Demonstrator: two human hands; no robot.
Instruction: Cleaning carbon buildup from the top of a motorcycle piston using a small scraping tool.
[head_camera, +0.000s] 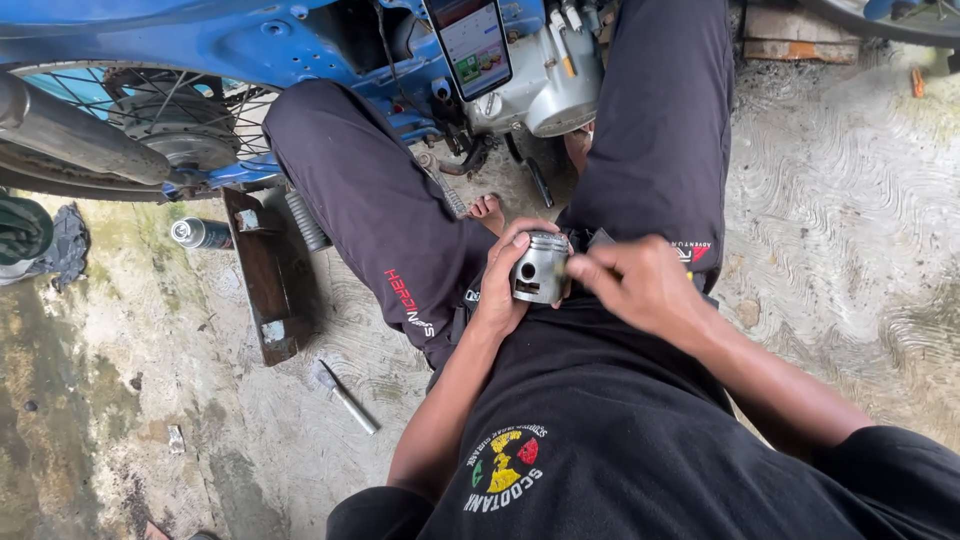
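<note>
The left hand (505, 285) holds a metal piston (540, 267) in front of the person's lap, with its grip closed around the piston's far side and the pin hole turned toward the camera. The right hand (640, 285) touches the piston's right side with pinched fingertips; its grip seems closed on something small, but I cannot tell what it is.

To do this work well, I think the left hand should keep the piston steady and not turn it, so the right fingertips can work exactly at the side of the pin hole, with small and gentle pressure.

The person sits on the concrete floor (850, 200) beside a blue motorcycle (260, 45). A screwdriver (345, 398) and a spray can (200, 233) lie at the left. The small part under the right fingers is hidden, and the motorcycle is cut off by the top edge.
</note>
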